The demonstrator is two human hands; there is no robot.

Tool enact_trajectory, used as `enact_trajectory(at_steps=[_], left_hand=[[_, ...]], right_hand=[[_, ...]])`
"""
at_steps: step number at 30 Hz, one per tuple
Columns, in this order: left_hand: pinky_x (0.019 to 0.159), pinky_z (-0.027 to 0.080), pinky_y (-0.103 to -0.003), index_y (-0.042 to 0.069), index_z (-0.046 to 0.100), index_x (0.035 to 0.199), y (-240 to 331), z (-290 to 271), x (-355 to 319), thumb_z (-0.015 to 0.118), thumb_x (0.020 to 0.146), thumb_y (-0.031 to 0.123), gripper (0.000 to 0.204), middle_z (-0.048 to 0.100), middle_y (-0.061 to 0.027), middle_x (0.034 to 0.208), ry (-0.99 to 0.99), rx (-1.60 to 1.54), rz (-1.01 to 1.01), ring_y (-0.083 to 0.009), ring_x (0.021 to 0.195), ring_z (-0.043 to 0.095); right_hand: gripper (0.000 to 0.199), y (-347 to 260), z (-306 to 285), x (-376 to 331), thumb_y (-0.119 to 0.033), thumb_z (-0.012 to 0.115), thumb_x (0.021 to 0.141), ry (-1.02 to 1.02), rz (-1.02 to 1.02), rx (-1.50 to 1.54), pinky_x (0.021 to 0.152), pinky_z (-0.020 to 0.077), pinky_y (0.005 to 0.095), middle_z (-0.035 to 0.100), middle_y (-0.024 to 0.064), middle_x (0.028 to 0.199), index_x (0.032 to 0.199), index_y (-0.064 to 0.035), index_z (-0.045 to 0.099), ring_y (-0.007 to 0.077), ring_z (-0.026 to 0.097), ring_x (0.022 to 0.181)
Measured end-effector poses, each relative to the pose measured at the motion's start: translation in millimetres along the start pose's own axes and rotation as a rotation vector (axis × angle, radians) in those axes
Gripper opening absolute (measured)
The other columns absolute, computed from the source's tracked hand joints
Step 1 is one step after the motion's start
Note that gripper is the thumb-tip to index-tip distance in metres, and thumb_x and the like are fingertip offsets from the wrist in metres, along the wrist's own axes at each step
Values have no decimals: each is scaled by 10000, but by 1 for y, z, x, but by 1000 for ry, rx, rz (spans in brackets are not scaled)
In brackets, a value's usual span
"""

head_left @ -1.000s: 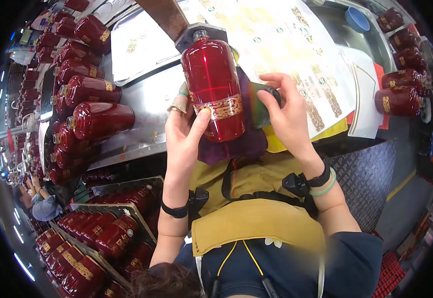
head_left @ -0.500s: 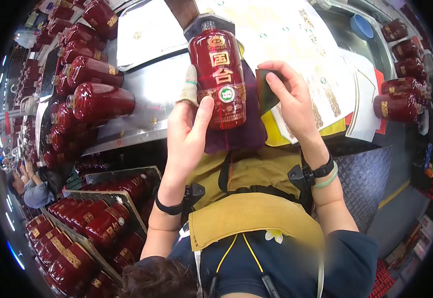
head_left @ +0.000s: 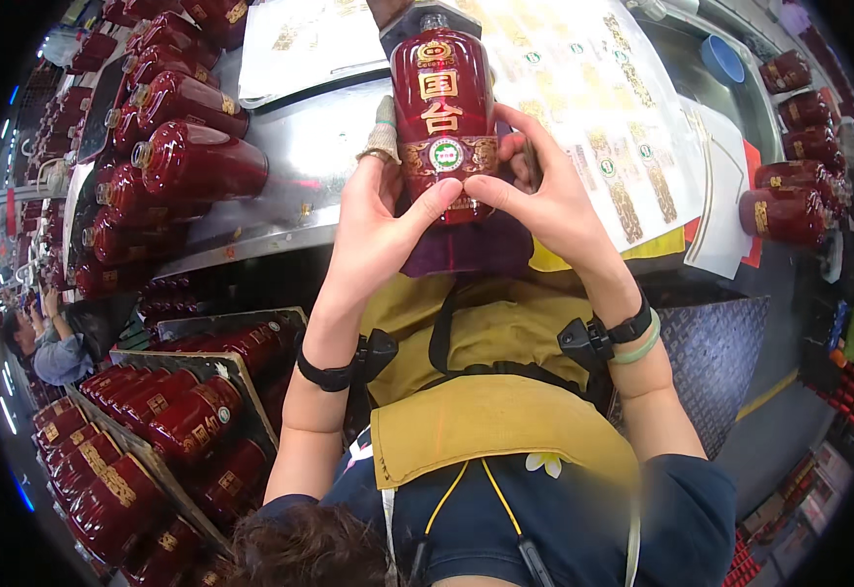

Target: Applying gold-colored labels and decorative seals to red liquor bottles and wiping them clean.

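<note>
A dark red glass bottle (head_left: 438,88) with gold decoration and a gold band with a round green-white emblem lies face up on a purple cloth (head_left: 471,251). Its neck points away from me, by a dark holder (head_left: 394,37). My left hand (head_left: 373,196) wraps its left side, a knitted cover on a finger and the thumb pressed near the base. My right hand (head_left: 549,191) grips the right side, its thumb meeting the left one below the emblem. The curled right fingers are partly hidden; whether they still hold the dark flat piece cannot be made out.
White sheets with gold and green labels (head_left: 583,88) lie to the right, and a white sheet in a tray (head_left: 319,39) at the far left. Red bottles (head_left: 202,161) line the left and right sides. A crate of bottles (head_left: 192,416) stands lower left. A blue bowl (head_left: 722,59) sits far right.
My right hand has come from beside the bottle, where it held a dark flat piece, onto the bottle's lower right side. The gold band now lies across the bottle, and the bottle appears slightly farther away.
</note>
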State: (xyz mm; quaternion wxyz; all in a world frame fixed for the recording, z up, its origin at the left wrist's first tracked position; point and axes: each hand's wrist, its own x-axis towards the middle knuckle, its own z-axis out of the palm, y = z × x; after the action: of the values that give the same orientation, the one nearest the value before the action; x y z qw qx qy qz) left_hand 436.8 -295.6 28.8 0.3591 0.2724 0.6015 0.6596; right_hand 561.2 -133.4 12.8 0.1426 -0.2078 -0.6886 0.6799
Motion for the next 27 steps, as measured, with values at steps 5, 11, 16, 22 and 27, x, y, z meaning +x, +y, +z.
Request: enact_trajectory(at_steps=[5,11,16,22,27], left_hand=[[1149,426,-393,-67,240,1595,1,1,-1,714,954,24,803,481,-164,1498,-3,-25,29,-216,1343,521],[1178,385,-397,-61,281,1585,-1,-3,-1,621,1026,46,663,454,-144,1556,30,-211,27,-212,1383,494],[1182,392,-390,-56,256,1598,-9,-8,0,607,1041,69,670,458,-162,1553,31,-134,58,-222,1409,477],[1192,386,-393,-55,257,1598,-16,-4,4,600,1040,53,664,453,-167,1561,85,-198,96,-231,1422,470],[1171,408,-383,-51,259,1600,-17,-6,4,598,1043,58,661,472,-166,1540,84,-256,79,-217,1395,490]], right_hand=[[840,-3,-1,0,-254,901,806,-27,15,18,767,425,209,479,-16,1012,1485,8,482,59,466,887],[805,-3,-4,6,-282,910,799,-8,16,17,695,391,204,486,-38,955,1441,21,531,53,415,798],[750,3,-4,9,-288,887,833,7,34,37,672,379,196,485,-49,927,1427,20,548,34,393,756],[709,1,0,11,-283,857,870,51,72,49,669,386,191,488,-54,919,1429,21,544,27,405,742],[704,-4,-2,11,-302,852,876,39,108,82,676,396,192,494,-47,926,1416,32,547,26,428,764]])
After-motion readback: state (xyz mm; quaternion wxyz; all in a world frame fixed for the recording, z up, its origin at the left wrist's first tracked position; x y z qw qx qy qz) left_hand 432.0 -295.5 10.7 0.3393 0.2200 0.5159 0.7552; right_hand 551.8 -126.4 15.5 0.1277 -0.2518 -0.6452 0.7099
